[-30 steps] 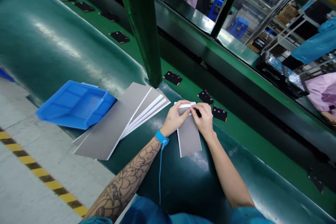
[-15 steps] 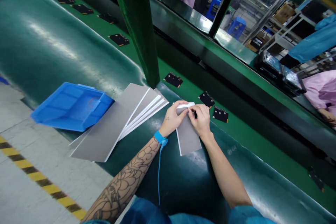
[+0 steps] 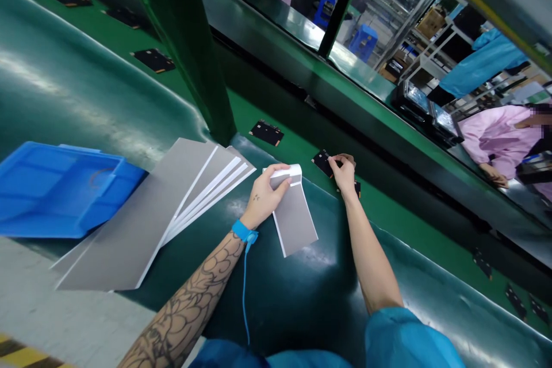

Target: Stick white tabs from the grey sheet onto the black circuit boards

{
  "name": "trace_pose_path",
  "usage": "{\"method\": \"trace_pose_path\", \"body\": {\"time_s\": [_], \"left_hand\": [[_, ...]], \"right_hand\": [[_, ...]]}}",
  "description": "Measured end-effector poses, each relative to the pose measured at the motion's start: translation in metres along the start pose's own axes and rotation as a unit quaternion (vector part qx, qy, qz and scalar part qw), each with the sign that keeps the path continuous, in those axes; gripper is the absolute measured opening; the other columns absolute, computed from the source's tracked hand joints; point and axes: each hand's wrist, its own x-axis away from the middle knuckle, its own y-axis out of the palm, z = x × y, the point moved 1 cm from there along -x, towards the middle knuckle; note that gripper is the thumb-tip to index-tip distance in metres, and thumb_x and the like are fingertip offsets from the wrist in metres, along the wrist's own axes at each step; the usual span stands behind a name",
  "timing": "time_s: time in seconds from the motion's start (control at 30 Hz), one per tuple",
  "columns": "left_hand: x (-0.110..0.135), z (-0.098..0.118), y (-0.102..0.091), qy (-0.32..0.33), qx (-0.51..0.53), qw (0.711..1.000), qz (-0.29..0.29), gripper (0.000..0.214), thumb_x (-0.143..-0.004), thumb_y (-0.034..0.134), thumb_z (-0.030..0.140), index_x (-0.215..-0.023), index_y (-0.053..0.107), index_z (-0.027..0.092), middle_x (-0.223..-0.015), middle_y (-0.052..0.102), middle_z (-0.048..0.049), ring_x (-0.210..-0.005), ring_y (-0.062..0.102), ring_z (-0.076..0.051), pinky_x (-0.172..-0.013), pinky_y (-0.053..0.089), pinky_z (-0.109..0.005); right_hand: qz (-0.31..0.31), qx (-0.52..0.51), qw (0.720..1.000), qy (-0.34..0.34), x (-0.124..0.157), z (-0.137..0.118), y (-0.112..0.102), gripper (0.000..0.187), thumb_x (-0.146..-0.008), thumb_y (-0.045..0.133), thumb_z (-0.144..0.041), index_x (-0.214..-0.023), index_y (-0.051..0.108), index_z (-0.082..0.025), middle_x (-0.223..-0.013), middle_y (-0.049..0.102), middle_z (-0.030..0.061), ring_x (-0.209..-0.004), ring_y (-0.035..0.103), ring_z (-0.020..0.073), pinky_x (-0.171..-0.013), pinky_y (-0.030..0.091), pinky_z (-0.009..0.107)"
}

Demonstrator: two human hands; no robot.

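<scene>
My left hand [image 3: 262, 198] is closed on a grey sheet with white edges [image 3: 297, 221]. The sheet's far end curls over the fingers, while its near part slants down over the green bench. My right hand [image 3: 345, 175] reaches over the green belt, with thumb and forefinger pinched at the edge of a black circuit board [image 3: 321, 162]. I cannot make out what lies between these fingertips. Partly behind that hand is a second black board [image 3: 357, 188]. A fanned stack of grey sheets [image 3: 142, 224] lies left of my left hand.
A blue plastic bin [image 3: 56, 190] stands at the left, beside the stack. A green post [image 3: 185, 40] rises at the bench edge. More boards [image 3: 266, 133] lie along the belt [image 3: 293, 155]. A blue wrist strap cord [image 3: 245, 299] hangs from my left wrist. People in pink [image 3: 495, 138] sit across the line.
My right hand has left the grey sheet and moved up and right to the board on the belt. My left hand keeps the sheet. The view has shifted to the right.
</scene>
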Motion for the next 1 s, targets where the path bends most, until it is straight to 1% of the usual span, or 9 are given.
{"method": "trace_pose_path", "body": {"time_s": [0.17, 0.47, 0.53, 0.67, 0.7, 0.73, 0.8, 0.9, 1.0], "left_hand": [[0.000, 0.000, 0.000, 0.000, 0.000, 1.000, -0.004, 0.029, -0.096, 0.070, 0.032, -0.123, 0.071, 0.023, -0.129, 0.076, -0.0087, -0.111, 0.073, -0.029, -0.106, 0.056, -0.045], [0.000, -0.001, 0.000, -0.003, 0.004, 1.000, -0.007, 0.030, -0.097, 0.070, 0.034, -0.124, 0.071, 0.023, -0.131, 0.076, -0.0092, -0.114, 0.073, -0.029, -0.108, 0.055, -0.047], [0.000, -0.001, -0.001, -0.002, 0.003, 1.000, -0.007, 0.029, -0.097, 0.071, 0.034, -0.124, 0.071, 0.023, -0.131, 0.076, -0.0090, -0.114, 0.073, -0.029, -0.109, 0.055, -0.047], [0.000, 0.000, -0.001, -0.001, 0.004, 1.000, -0.011, 0.029, -0.097, 0.070, 0.032, -0.125, 0.071, 0.023, -0.130, 0.077, -0.0086, -0.113, 0.073, -0.028, -0.106, 0.056, -0.045], [0.000, 0.001, 0.000, -0.001, 0.005, 1.000, -0.013, 0.029, -0.098, 0.070, 0.031, -0.125, 0.070, 0.023, -0.130, 0.077, -0.0087, -0.113, 0.074, -0.028, -0.106, 0.057, -0.045], [0.000, 0.002, 0.000, 0.001, 0.006, 1.000, -0.015, 0.028, -0.098, 0.069, 0.031, -0.125, 0.070, 0.023, -0.131, 0.076, -0.0089, -0.114, 0.073, -0.028, -0.106, 0.057, -0.045], [0.000, 0.003, 0.001, 0.006, 0.009, 1.000, -0.014, 0.028, -0.098, 0.069, 0.030, -0.125, 0.069, 0.023, -0.133, 0.076, -0.0095, -0.120, 0.072, -0.029, -0.110, 0.055, -0.046], [-0.001, 0.005, 0.002, 0.018, 0.023, 0.999, -0.017, 0.028, -0.099, 0.069, 0.029, -0.126, 0.068, 0.022, -0.134, 0.075, -0.0100, -0.127, 0.070, -0.029, -0.115, 0.052, -0.046], [-0.001, 0.005, 0.003, 0.030, 0.042, 0.998, -0.025, 0.030, -0.098, 0.069, 0.027, -0.128, 0.067, 0.022, -0.133, 0.075, -0.0098, -0.128, 0.070, -0.028, -0.116, 0.052, -0.045]], "right_hand": [[-0.010, 0.050, 0.998, 0.036, 0.003, -0.004, 0.002, 0.032, -0.090, 0.069, -0.052, -0.094, 0.081, -0.022, -0.128, 0.070, 0.0114, -0.125, 0.054, 0.0324, -0.112, 0.039, 0.049], [-0.014, 0.090, 0.996, 0.024, 0.005, 0.007, -0.004, 0.029, -0.089, 0.068, -0.050, -0.092, 0.077, -0.023, -0.125, 0.067, 0.0108, -0.122, 0.055, 0.0322, -0.111, 0.041, 0.050], [0.012, 0.076, 0.997, 0.025, 0.003, 0.011, -0.006, 0.026, -0.088, 0.069, -0.047, -0.091, 0.072, -0.022, -0.119, 0.067, 0.0110, -0.117, 0.057, 0.0305, -0.108, 0.044, 0.048], [0.124, -0.041, 0.991, 0.039, 0.005, 0.007, -0.017, 0.025, -0.093, 0.062, -0.044, -0.100, 0.064, -0.021, -0.108, 0.067, 0.0097, -0.103, 0.062, 0.0251, -0.097, 0.051, 0.041], [0.130, -0.065, 0.989, 0.029, 0.009, 0.000, -0.018, 0.026, -0.095, 0.060, -0.045, -0.103, 0.063, -0.021, -0.109, 0.067, 0.0096, -0.101, 0.063, 0.0246, -0.094, 0.051, 0.040], [0.116, -0.083, 0.990, 0.005, 0.015, -0.009, -0.019, 0.027, -0.097, 0.060, -0.046, -0.104, 0.064, -0.021, -0.109, 0.068, 0.0094, -0.101, 0.063, 0.0243, -0.091, 0.052, 0.039], [0.043, -0.105, 0.990, -0.079, 0.031, -0.033, -0.017, 0.026, -0.101, 0.061, -0.047, -0.106, 0.068, -0.022, -0.110, 0.069, 0.0086, -0.102, 0.065, 0.0240, -0.089, 0.053, 0.038], [-0.070, -0.094, 0.969, -0.219, 0.058, -0.069, -0.006, 0.019, -0.103, 0.065, -0.043, -0.106, 0.076, -0.027, -0.108, 0.070, 0.0066, -0.105, 0.067, 0.0246, -0.096, 0.053, 0.043], [-0.097, -0.067, 0.951, -0.287, 0.073, -0.087, 0.007, 0.016, -0.104, 0.067, -0.038, -0.107, 0.080, -0.030, -0.105, 0.072, 0.0060, -0.104, 0.067, 0.0257, -0.097, 0.052, 0.047]]}}
